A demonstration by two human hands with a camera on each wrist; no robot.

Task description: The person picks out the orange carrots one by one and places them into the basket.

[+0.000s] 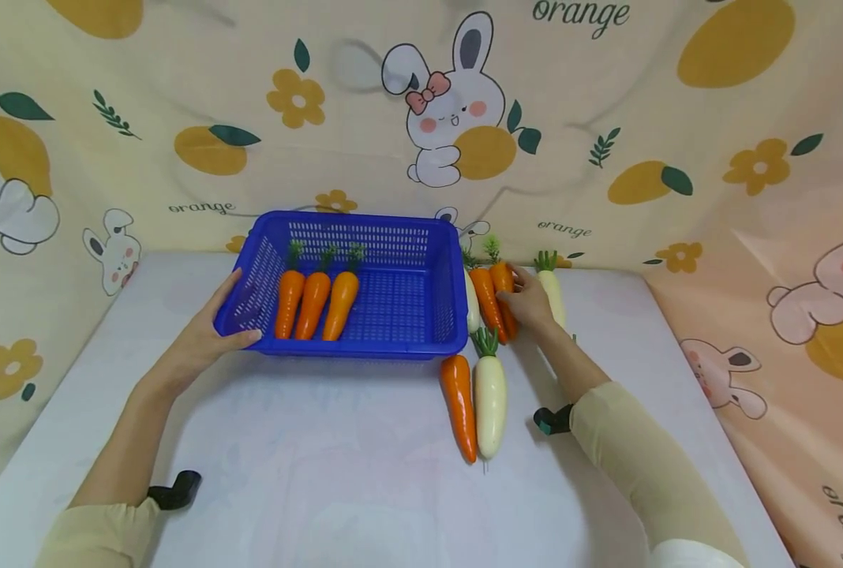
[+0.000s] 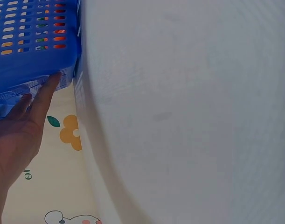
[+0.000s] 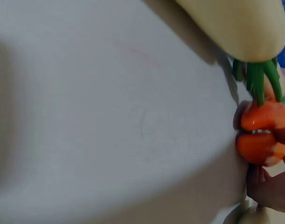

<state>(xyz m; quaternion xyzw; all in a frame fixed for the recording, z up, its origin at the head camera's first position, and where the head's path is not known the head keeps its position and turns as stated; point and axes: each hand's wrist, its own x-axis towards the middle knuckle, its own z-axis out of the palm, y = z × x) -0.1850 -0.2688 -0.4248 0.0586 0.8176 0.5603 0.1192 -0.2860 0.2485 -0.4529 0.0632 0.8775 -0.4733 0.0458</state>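
A blue plastic basket [image 1: 410, 347] stands on the table, with three orange toy carrots [image 1: 312, 304] lying side by side in its left part. My left hand [image 1: 204, 339] is at the basket's front left corner, its spread, straight fingers touching the outside. To the right of the basket, my right hand [image 1: 531, 304] pinches an orange carrot [image 1: 504, 278] by its sides. Another carrot [image 1: 485, 292] lies right beside that one. In the right wrist view, a fingertip [image 3: 283, 135] reaches between these two carrots, while part of the hand is cut off.
A carrot [image 1: 459, 406] and a white radish [image 1: 491, 406] lie in front of the basket's right corner. One more white radish [image 1: 551, 296] is beyond my right hand, and another [image 1: 472, 308] is partly hidden by the basket. A patterned cloth [image 1: 365, 158] hangs behind the table [image 1: 308, 473].
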